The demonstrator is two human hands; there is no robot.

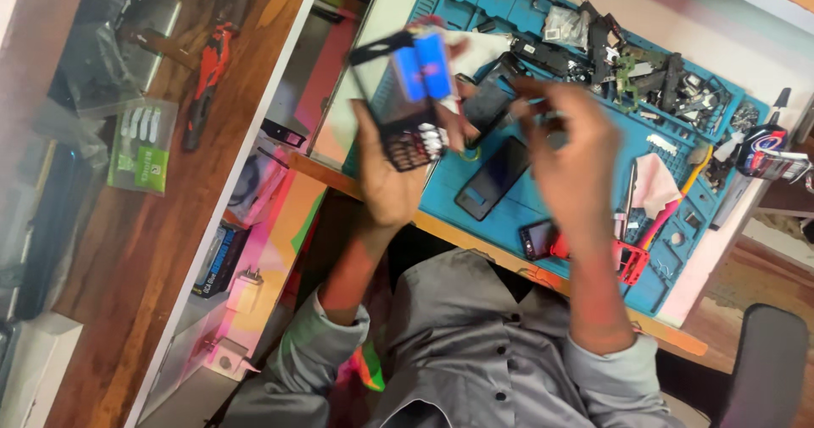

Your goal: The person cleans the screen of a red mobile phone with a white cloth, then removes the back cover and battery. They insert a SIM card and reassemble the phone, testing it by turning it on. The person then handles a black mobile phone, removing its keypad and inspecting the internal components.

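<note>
Above the blue work mat point(500, 216) on the counter, the left hand point(392, 173) has its fingers clenched around an opened keypad phone point(405, 106) with a blue battery, while the blurred right hand point(570, 161) hovers just beside it, its grip impossible to tell.

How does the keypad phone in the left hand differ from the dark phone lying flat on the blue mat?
The keypad phone is held up in the left hand; the dark phone lies on the blue mat, untouched. The keypad phone shows white keys and blue parts; the dark phone is a plain black slab. Both are slim rectangles.
</note>
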